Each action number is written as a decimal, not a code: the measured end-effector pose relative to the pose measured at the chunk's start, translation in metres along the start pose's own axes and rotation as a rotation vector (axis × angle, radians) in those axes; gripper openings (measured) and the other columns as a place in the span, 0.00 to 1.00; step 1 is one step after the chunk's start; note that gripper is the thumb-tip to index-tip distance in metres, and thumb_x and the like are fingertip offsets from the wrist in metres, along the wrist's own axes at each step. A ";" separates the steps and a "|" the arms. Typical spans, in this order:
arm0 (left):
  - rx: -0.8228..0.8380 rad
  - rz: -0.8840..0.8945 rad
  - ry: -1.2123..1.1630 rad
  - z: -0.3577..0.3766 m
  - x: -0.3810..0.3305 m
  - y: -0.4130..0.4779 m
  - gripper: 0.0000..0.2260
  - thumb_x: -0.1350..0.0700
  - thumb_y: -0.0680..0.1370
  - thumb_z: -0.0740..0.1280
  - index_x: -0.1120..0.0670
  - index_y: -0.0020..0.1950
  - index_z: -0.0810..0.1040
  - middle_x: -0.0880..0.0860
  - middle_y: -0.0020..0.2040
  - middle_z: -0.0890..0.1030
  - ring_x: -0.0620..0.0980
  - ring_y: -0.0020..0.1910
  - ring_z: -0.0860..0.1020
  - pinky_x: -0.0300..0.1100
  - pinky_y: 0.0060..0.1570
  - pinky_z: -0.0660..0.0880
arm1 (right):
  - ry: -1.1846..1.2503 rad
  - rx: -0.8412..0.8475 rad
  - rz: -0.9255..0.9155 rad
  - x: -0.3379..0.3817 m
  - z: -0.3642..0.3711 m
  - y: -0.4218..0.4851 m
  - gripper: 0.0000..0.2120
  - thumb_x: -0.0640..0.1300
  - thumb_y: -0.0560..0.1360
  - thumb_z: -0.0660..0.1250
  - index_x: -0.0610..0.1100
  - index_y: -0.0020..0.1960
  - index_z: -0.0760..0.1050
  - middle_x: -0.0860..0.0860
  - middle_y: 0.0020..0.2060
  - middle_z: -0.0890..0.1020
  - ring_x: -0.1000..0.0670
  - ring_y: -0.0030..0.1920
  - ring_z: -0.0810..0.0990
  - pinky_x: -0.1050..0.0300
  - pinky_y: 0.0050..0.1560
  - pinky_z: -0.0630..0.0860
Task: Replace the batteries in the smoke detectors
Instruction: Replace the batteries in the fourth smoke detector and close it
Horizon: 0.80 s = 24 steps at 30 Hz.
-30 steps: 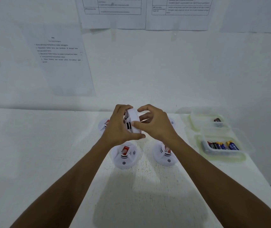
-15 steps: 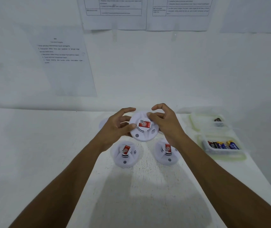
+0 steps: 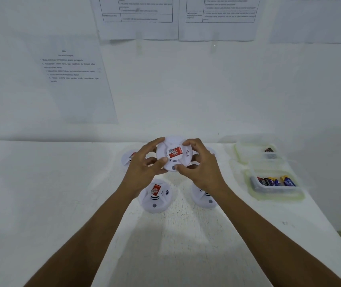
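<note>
A round white smoke detector (image 3: 173, 154) with a red label faces me, held above the table by both hands. My left hand (image 3: 144, 166) grips its left rim and my right hand (image 3: 200, 168) grips its right and lower rim. Two more detectors lie on the table below: one with a red label (image 3: 155, 195) under my left wrist, another (image 3: 203, 198) partly hidden by my right wrist. A further detector (image 3: 129, 157) peeks out behind my left hand. Several batteries (image 3: 275, 181) lie in a clear tray at the right.
A second clear tray (image 3: 248, 150) behind the first holds a single dark battery (image 3: 269, 150). Printed sheets (image 3: 72, 79) hang on the white wall behind the white table (image 3: 41, 193). The table's right edge runs diagonally at the lower right.
The held detector has turned from edge-on to label facing me and has risen slightly. Both hands shifted their grip around its rim.
</note>
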<state>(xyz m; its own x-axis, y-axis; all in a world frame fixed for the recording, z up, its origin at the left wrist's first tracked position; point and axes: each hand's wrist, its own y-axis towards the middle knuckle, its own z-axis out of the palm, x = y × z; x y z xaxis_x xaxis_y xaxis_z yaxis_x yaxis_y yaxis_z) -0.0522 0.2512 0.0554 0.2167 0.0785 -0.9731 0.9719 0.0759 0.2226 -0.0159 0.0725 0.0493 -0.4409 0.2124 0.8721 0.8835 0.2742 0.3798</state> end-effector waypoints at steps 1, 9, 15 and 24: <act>-0.008 0.012 0.022 0.000 0.001 0.000 0.20 0.61 0.76 0.70 0.46 0.65 0.72 0.53 0.61 0.78 0.47 0.50 0.83 0.38 0.42 0.80 | -0.013 -0.004 -0.004 0.000 0.001 0.000 0.25 0.41 0.68 0.78 0.50 0.60 0.70 0.64 0.55 0.76 0.61 0.55 0.78 0.63 0.46 0.81; -0.036 0.025 0.082 -0.004 0.007 0.003 0.20 0.57 0.75 0.72 0.43 0.65 0.73 0.54 0.63 0.77 0.54 0.55 0.81 0.46 0.47 0.82 | -0.051 -0.005 -0.027 0.002 0.004 0.002 0.26 0.42 0.67 0.78 0.53 0.59 0.69 0.68 0.52 0.75 0.61 0.54 0.77 0.61 0.47 0.82; -0.031 0.018 0.056 -0.005 0.007 0.004 0.19 0.58 0.75 0.71 0.44 0.64 0.74 0.53 0.62 0.77 0.54 0.55 0.81 0.47 0.47 0.82 | -0.060 -0.008 -0.030 0.005 0.004 0.005 0.26 0.42 0.67 0.78 0.53 0.58 0.69 0.68 0.52 0.74 0.65 0.52 0.77 0.66 0.45 0.80; -0.023 0.018 0.011 -0.002 0.008 0.005 0.19 0.60 0.75 0.72 0.45 0.64 0.76 0.54 0.60 0.76 0.53 0.54 0.81 0.48 0.45 0.82 | -0.079 -0.006 -0.022 0.004 0.004 0.007 0.26 0.41 0.68 0.77 0.51 0.59 0.68 0.65 0.52 0.74 0.55 0.52 0.79 0.58 0.46 0.83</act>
<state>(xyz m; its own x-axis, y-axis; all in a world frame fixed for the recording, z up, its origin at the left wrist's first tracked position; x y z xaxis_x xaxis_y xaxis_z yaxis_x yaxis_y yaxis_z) -0.0462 0.2546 0.0490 0.2332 0.0909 -0.9682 0.9655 0.0973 0.2417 -0.0123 0.0788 0.0546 -0.4712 0.2801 0.8364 0.8743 0.2737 0.4009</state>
